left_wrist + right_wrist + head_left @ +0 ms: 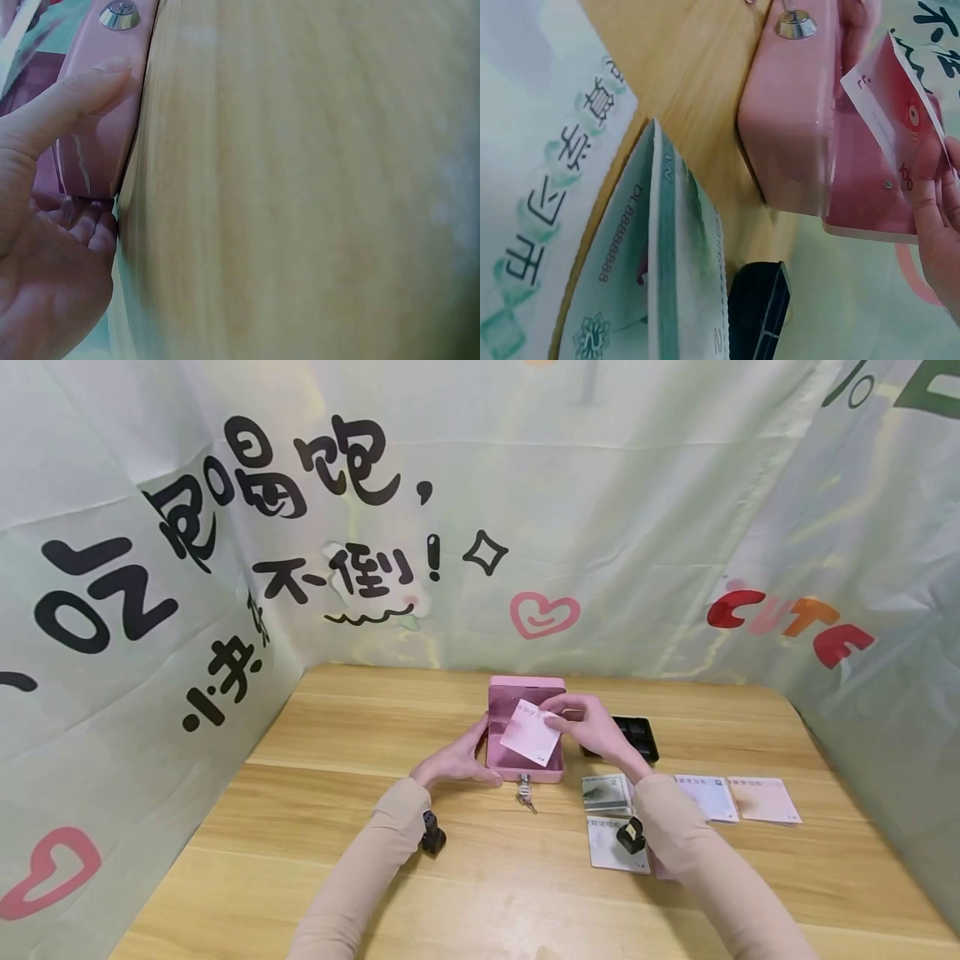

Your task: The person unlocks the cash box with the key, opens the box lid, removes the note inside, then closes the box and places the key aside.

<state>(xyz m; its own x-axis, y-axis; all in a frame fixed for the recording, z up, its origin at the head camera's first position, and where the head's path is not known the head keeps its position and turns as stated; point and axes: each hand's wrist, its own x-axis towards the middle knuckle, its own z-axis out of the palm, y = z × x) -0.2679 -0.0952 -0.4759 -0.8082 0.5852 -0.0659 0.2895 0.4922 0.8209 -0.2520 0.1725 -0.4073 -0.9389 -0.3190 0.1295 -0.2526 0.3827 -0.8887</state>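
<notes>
A small pink cash box [543, 777] stands at the back of the table, its lid raised. My left hand [456, 763] holds the box at its front left corner; in the left wrist view the thumb [79, 97] lies on the front wall and curled fingers [94, 225] are against the side. My right hand [592, 727] pinches a play banknote [531, 735] over the box's opening. The right wrist view shows the note's red face [907, 112], printed 100, bent along its length. Keys [525, 795] hang at the front lock.
A black compartment tray [639, 740] lies right of the box. Other play banknotes sit on the table at right: a green one [604, 794], a pale one [609, 847], a bluish one [708, 797] and a pink one [765, 799]. Printed cloth [465, 643] hangs around the table.
</notes>
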